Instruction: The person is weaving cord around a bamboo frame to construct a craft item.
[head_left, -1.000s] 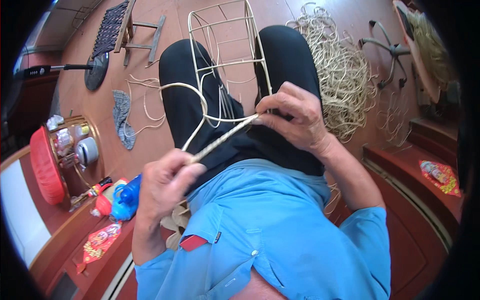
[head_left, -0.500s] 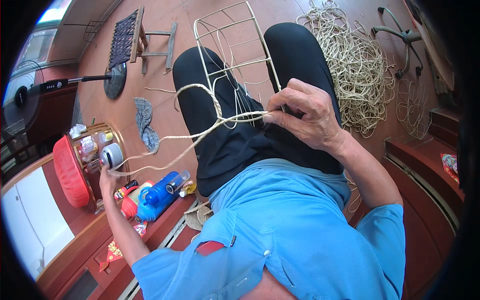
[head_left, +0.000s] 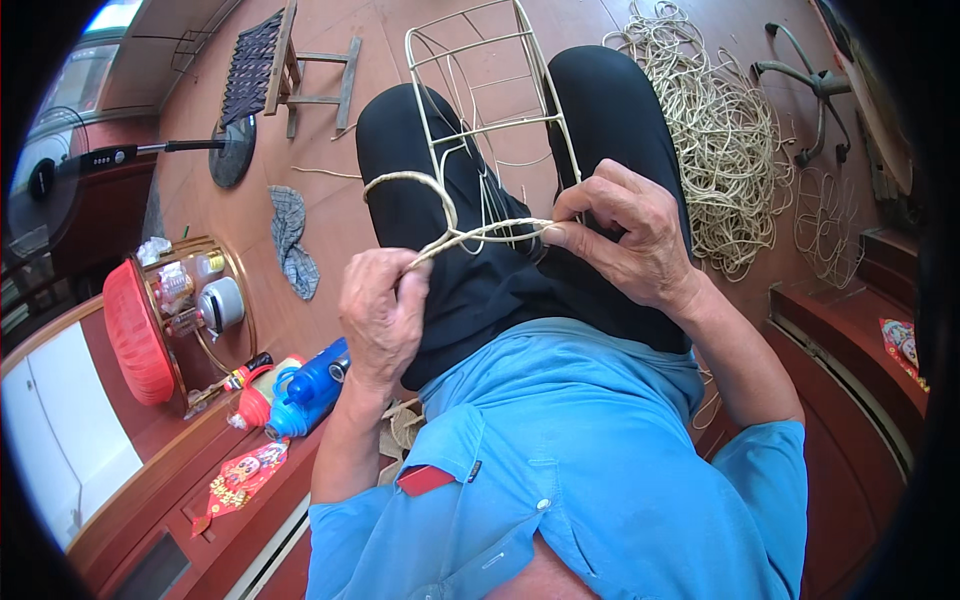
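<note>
Floor [head_left: 235, 220] of reddish tile spreads beneath a seated worker in dark trousers [head_left: 625, 120] and a blue shirt [head_left: 560, 420], a large heap of pale cord [head_left: 720, 150] lying beyond the right knee. Toward the floor's far left edge stand a stool with a dark woven seat [head_left: 255, 70] and, just beside it, the round base of a fan [head_left: 232, 152]; near its right edge is a metal chair base [head_left: 822, 85]. A crumpled grey cloth [head_left: 290, 240] lies to the left of the worker's legs.

Between the thighs sits an open, boxy frame [head_left: 505, 127] of pale rods, its near end toward the lap, where the working cord [head_left: 482, 236] runs below its lower corners and curves in a loop over the left thigh.

Right hand [head_left: 628, 230]: thumb and forefinger closed in a pinch on the cord at the frame's near right corner, the other fingers curled. Left hand [head_left: 383, 305]: fingers folded, thumb and forefinger gripping the cord's other side. Both backs face up, elbows bent, the left forearm rising steeply, the right slanting inward, the hands a little apart above the lap.
</note>
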